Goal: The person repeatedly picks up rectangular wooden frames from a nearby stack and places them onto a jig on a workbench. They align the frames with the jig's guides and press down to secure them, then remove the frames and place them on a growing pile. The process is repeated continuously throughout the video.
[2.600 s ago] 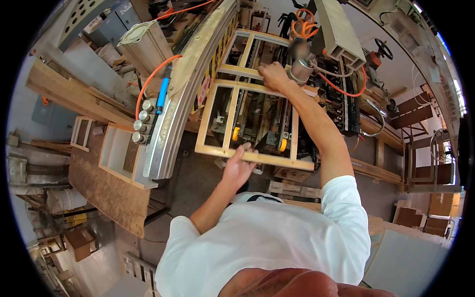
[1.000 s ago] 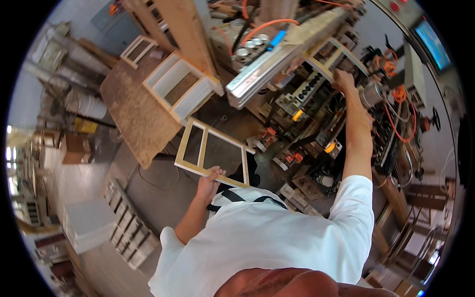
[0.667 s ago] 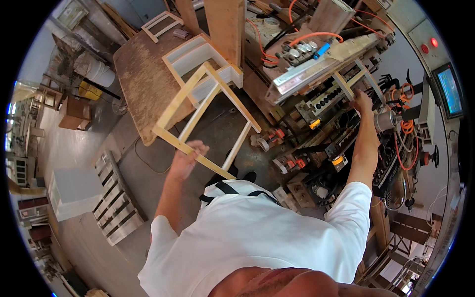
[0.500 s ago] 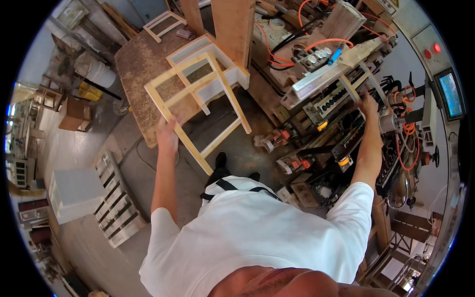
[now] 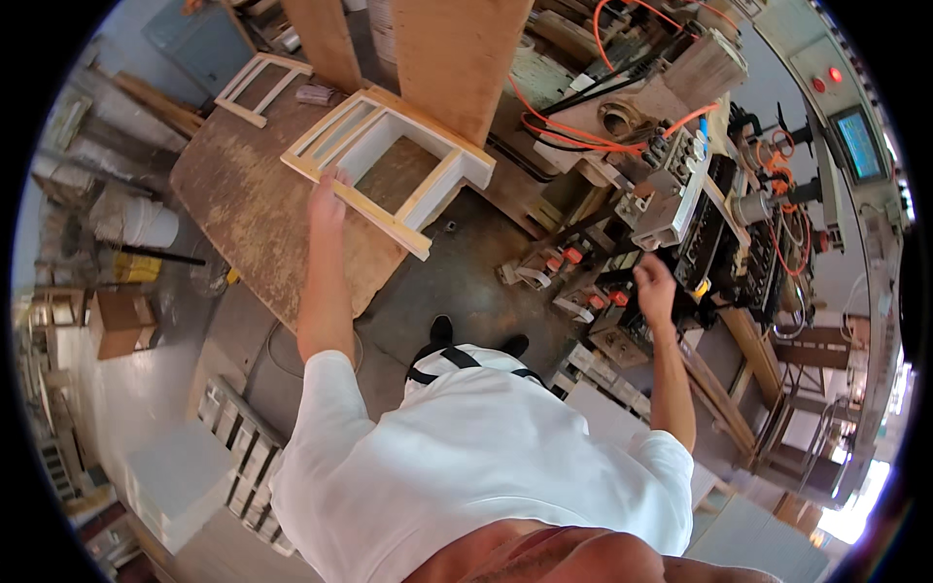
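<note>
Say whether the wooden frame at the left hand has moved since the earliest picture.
Yes. Judged against the brown table, the wooden frame has come leftward, from over the machine to over that table.

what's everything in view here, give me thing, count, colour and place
Worn wooden table: one, brown, left of centre
Stacked rectangular wooden frames: count unclear, pale with whitish sides, on the table
Loose rectangular wooden frame: one, pale, over that stack
Small wooden frame: one, pale, at the table's far end
Tall flat wooden boards: two, brown, beyond the stack
Bulky metal machine: one, black and grey, right
Flexible hoses: several, orange, around the machine
Rectangular lit screen: one, blue, upper right
Round bucket: one, white, far left
Slatted pallet: one, grey, lower left
Left hand: one, bare, on the loose frame's near rail
Right hand: one, bare, beside the machine
</note>
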A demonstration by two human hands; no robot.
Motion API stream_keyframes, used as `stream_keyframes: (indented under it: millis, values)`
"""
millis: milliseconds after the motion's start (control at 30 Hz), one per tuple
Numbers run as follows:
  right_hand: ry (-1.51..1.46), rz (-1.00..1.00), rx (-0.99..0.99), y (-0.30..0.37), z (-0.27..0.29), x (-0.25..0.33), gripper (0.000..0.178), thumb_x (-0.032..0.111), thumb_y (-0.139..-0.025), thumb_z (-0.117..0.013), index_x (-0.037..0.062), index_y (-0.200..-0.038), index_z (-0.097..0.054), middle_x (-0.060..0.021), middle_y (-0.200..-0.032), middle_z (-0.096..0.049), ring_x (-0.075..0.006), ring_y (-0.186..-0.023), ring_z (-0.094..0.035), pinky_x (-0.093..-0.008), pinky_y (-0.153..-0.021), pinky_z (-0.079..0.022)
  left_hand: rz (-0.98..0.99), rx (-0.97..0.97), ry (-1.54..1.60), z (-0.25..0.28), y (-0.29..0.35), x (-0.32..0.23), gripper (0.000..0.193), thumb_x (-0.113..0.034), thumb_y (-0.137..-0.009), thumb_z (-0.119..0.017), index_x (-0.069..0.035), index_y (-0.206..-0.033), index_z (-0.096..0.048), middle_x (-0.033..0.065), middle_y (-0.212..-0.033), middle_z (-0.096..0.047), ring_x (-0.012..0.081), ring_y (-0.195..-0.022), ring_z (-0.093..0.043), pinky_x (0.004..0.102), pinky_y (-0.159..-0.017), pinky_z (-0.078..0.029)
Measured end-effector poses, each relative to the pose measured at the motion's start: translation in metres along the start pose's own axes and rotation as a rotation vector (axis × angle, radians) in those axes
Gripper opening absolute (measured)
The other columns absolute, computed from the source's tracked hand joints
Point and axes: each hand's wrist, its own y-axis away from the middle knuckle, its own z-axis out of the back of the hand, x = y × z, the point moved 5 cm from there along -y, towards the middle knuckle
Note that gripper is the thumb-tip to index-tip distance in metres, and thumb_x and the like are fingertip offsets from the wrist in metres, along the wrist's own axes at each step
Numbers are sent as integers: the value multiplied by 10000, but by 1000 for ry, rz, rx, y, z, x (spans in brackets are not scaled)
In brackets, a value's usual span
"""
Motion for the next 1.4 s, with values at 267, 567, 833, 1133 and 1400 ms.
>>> stream_keyframes:
  millis: [267,567,833,1133,1400]
  values:
    - [224,-546,65,219,-33,-117,302,146,-802,-657,-22,-1053,-657,-161,-874,-700,-228,-821,-679,-336,-758,-521,-247,127,-1982,-72,35,-40,564,-495,-871,-570,42,-1017,-664,236,-993,-651,364,-950,-628,442,-851,-490]
    - [90,-677,68,299,-59,-106,366,173,-793,-664,-58,-1076,-636,-198,-973,-692,-279,-916,-678,-354,-807,-517,-517,600,-2123,-118,94,77,421,-405,-790,-668,-13,-942,-693,201,-1020,-645,380,-1028,-577,464,-881,-462]
    - [248,-697,-124,340,4,-41,367,221,-790,-712,4,-1075,-635,-180,-933,-680,-322,-840,-663,-397,-747,-520,-759,636,-2104,-91,66,102,409,-398,-766,-708,0,-840,-657,197,-908,-651,379,-892,-622,460,-800,-491]
    - [789,-198,-806,439,246,164,424,18,-700,-740,43,-1105,-615,-150,-1096,-629,-338,-1010,-598,-410,-859,-485,-820,1073,-1476,-176,315,203,482,-204,-861,-618,101,-1219,-515,286,-1226,-544,415,-1164,-503,451,-1011,-382]
    - [2089,-560,-1073,658,371,376,506,147,-726,-797,35,-1177,-596,-126,-1165,-630,-299,-1101,-577,-410,-922,-445,-299,1916,-1290,-138,573,359,449,-227,-852,-626,19,-1222,-562,214,-1217,-578,347,-1149,-543,412,-980,-417]
